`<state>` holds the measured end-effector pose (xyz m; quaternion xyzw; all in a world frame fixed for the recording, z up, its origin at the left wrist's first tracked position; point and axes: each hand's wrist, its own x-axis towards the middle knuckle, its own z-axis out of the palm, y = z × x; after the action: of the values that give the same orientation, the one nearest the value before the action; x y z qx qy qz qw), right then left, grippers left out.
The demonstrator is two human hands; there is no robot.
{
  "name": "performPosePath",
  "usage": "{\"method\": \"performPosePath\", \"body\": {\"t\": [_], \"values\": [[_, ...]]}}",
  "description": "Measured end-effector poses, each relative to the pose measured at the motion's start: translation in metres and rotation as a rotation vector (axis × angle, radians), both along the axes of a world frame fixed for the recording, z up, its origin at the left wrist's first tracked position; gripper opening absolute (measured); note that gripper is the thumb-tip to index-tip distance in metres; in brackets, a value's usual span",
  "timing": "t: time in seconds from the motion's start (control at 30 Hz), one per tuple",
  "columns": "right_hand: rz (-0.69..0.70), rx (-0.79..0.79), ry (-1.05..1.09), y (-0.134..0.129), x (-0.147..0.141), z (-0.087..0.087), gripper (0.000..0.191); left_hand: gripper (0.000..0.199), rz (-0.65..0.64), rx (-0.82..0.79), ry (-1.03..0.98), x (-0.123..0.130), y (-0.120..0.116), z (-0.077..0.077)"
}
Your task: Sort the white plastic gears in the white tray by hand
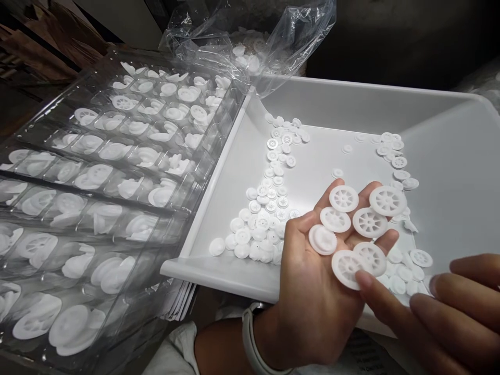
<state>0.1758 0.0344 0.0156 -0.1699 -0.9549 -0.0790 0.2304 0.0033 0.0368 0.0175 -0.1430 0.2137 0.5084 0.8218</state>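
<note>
Left hand cradles seven white spoked plastic wheels over a white tray

The left hand lies palm up with its grip released, fingers spread flat, and the wheels rest loose on the palm and fingers, some overlapping. Nothing is clenched around them. A white watch strap circles the left wrist, and a pale sleeve shows at the bottom edge. The right hand comes in from the right with its grip open and its fingers extended; the index fingertip touches the lowest wheel on the left palm, without grasping it.

Beneath both hands sits a shallow white plastic tray with a raised rim. Many more small wheels lie across its floor, in a winding line and a heap on the left, with a looser scatter on the right, just below the hands. To the left, a clear plastic compartment tray abuts the white tray, with wheels lying in its many cells. Behind the white tray, a clear plastic bag holds another pile of white wheels. A stack of paper sheets sticks out under the front corner of the compartment tray
</note>
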Motion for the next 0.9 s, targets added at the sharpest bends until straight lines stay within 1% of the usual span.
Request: {"method": "performPosePath", "body": {"t": [0.07,0.13,0.2,0.3,0.4,0.5,0.57,0.63,0.77,0.83,0.9], "values": [[0.007,0.092,-0.122,-0.001,0.001,0.001,0.024,0.043,-0.007,0.022,0.003,-0.001,0.001,0.0],[0.012,0.064,-0.178,-0.004,0.0,0.003,0.021,0.044,-0.007,0.032,-0.001,-0.001,0.001,0.0],[-0.007,-0.001,-0.105,-0.007,-0.002,0.002,0.014,0.044,-0.007,0.023,-0.006,-0.002,0.001,0.0],[-0.122,-0.166,0.125,-0.012,-0.01,-0.003,0.001,0.045,0.01,0.03,-0.011,-0.003,-0.001,-0.001],[-0.15,-0.254,0.2,-0.016,-0.019,-0.009,0.015,0.046,0.032,0.043,-0.019,-0.003,-0.003,-0.002],[-0.144,-0.274,0.201,-0.016,-0.021,-0.01,0.017,0.045,0.029,0.047,-0.021,-0.002,-0.003,-0.004],[-0.141,-0.258,0.174,-0.015,-0.017,-0.009,0.013,0.043,0.025,0.044,-0.015,-0.002,-0.003,-0.004],[-0.121,-0.203,0.088,-0.014,-0.01,-0.006,0.011,0.043,0.03,0.038,-0.014,-0.002,-0.003,-0.004],[-0.046,-0.029,-0.167,-0.009,0.002,0.0,0.025,0.044,0.05,0.033,-0.005,-0.002,-0.003,-0.003],[-0.024,0.014,-0.216,-0.005,0.003,0.003,0.025,0.045,0.053,0.027,0.001,-0.002,-0.003,-0.001],[-0.005,0.023,-0.212,-0.002,0.001,0.005,0.021,0.046,0.053,0.018,0.006,-0.003,-0.002,0.0]]}}
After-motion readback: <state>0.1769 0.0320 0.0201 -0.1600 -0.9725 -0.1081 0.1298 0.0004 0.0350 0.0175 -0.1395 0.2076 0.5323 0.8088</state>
